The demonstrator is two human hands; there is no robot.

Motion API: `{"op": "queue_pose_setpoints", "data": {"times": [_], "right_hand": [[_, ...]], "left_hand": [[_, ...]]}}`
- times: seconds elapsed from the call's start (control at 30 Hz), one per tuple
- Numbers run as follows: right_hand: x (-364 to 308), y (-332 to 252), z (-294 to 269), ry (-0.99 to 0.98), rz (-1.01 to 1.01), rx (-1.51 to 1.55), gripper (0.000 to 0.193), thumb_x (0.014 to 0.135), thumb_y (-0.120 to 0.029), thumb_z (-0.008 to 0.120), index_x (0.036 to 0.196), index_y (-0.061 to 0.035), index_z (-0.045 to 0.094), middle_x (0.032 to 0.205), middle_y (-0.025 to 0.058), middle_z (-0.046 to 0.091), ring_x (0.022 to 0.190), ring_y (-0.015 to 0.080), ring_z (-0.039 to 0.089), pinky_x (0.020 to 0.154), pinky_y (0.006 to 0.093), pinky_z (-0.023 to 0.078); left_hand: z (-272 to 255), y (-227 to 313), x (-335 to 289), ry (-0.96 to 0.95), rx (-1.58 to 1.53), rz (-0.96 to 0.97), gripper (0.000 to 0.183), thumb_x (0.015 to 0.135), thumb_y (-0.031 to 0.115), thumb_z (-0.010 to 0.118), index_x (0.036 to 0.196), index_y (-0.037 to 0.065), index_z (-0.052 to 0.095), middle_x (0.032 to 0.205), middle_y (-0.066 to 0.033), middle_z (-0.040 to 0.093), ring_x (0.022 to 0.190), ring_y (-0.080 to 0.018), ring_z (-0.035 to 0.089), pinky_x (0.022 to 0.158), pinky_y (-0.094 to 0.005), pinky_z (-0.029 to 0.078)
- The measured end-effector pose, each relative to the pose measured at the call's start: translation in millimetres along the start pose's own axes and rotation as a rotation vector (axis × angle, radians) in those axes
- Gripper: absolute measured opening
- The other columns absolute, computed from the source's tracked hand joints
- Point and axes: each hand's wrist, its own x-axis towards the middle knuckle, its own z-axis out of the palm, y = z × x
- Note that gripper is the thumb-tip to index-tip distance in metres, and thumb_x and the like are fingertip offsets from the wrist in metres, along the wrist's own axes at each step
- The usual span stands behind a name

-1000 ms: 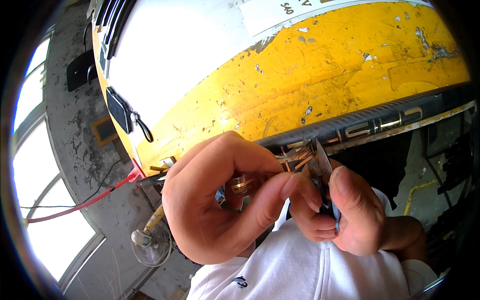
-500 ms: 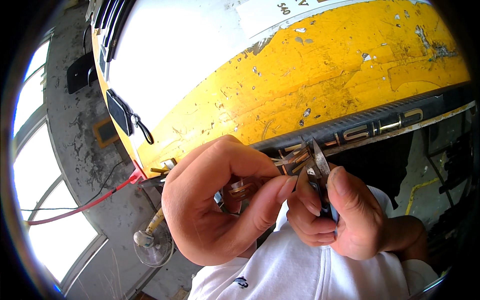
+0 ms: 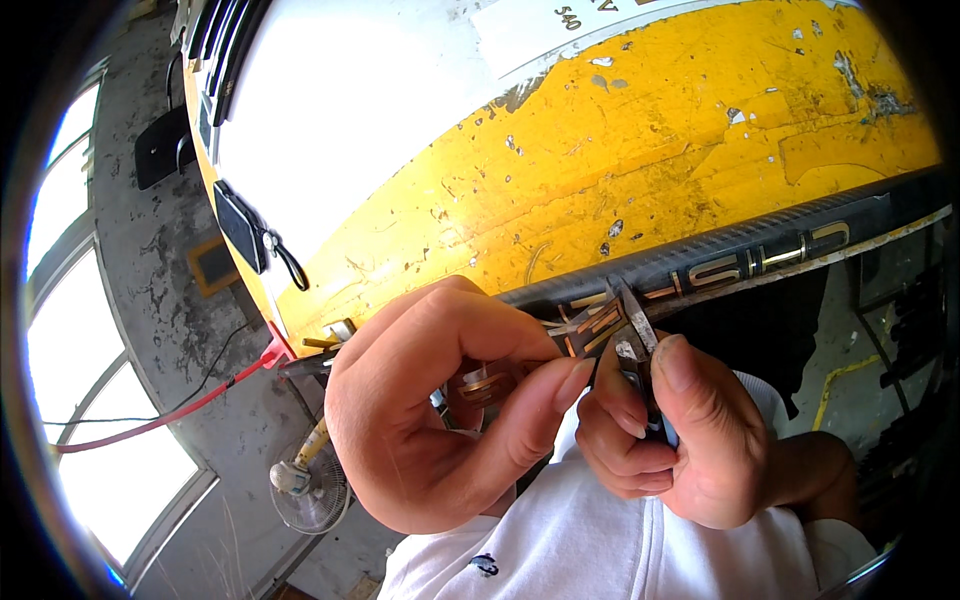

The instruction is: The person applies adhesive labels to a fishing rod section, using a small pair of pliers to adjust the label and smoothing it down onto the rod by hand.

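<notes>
My left hand is curled around a small brass-coloured part, thumb and fingers pinched on it. A short strip with gold and dark stripes sticks out from it toward the right. My right hand grips small dark-handled pliers, whose metal jaws point up and meet the strip's end. Whether the jaws are clamped on the strip is unclear. Both hands are close together, just below a black tube.
A large yellow and white chipped body fills the upper view, with the black gold-lettered tube along its lower edge. A red cable runs left, near a small fan. Bright windows lie at left. White fabric is below.
Both hands have shifted slightly downward together. Their grips on the brass part and the pliers look the same.
</notes>
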Motion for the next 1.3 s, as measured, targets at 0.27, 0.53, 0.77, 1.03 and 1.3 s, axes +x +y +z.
{"op": "queue_pose_setpoints", "data": {"times": [0.27, 0.53, 0.77, 1.03, 1.3], "right_hand": [[0.5, -0.5, 1.6, 0.010, -0.004, 0.011, 0.050, 0.099, -0.054, 0.028, 0.080, -0.0084, 0.036, 0.055, -0.0001, 0.032, 0.045, 0.0081, 0.026, 0.043, 0.0242, 0.023], [1.2, -1.1, 3.3, 0.038, -0.018, -0.004, 0.049, 0.100, -0.053, 0.028, 0.079, -0.0091, 0.035, 0.055, 0.0001, 0.031, 0.046, 0.0081, 0.026, 0.043, 0.0245, 0.023], [-3.3, 0.2, -0.8, -0.038, 0.075, -0.168, 0.054, 0.099, -0.053, 0.031, 0.086, -0.0025, 0.046, 0.058, -0.0009, 0.038, 0.049, 0.0053, 0.031, 0.046, 0.0227, 0.025], [-40.0, -51.5, 5.6, 0.400, -0.675, -1.619, 0.047, 0.095, -0.033, 0.043, 0.118, 0.0059, 0.054, 0.085, 0.0050, 0.056, 0.057, 0.0044, 0.039, 0.054, 0.0208, 0.033], [-14.8, -165.4, -27.3, 1.012, -1.508, -2.607, 0.040, 0.097, -0.033, 0.049, 0.132, -0.0146, 0.055, 0.124, 0.0062, 0.062, 0.073, 0.0100, 0.054, 0.063, 0.0206, 0.041]], "left_hand": [[1.0, 1.3, 0.3, 0.010, -0.009, 0.003, 0.023, 0.072, 0.013, 0.072, 0.074, -0.002, 0.054, 0.064, -0.0047, 0.052, 0.056, -0.0063, 0.039, 0.052, -0.0201, 0.027], [1.9, 0.4, -0.5, 0.040, -0.026, -0.006, 0.024, 0.071, 0.014, 0.072, 0.072, -0.001, 0.054, 0.063, -0.0042, 0.051, 0.055, -0.0065, 0.038, 0.052, -0.0205, 0.026], [3.3, -5.4, -5.0, 0.146, -0.141, 0.007, 0.033, 0.080, 0.027, 0.070, 0.075, 0.000, 0.052, 0.063, -0.0024, 0.050, 0.054, -0.0050, 0.038, 0.052, -0.0205, 0.030], [-16.5, -19.7, -12.1, 0.185, -0.350, 0.197, 0.033, 0.093, 0.031, 0.056, 0.102, 0.000, 0.048, 0.081, -0.0086, 0.053, 0.071, -0.0143, 0.047, 0.081, -0.0333, 0.044], [-40.8, -58.3, -14.3, 0.480, -0.607, 0.489, 0.029, 0.092, 0.012, 0.052, 0.114, -0.007, 0.053, 0.112, -0.0203, 0.061, 0.101, -0.0296, 0.062, 0.095, -0.0405, 0.045]]}}
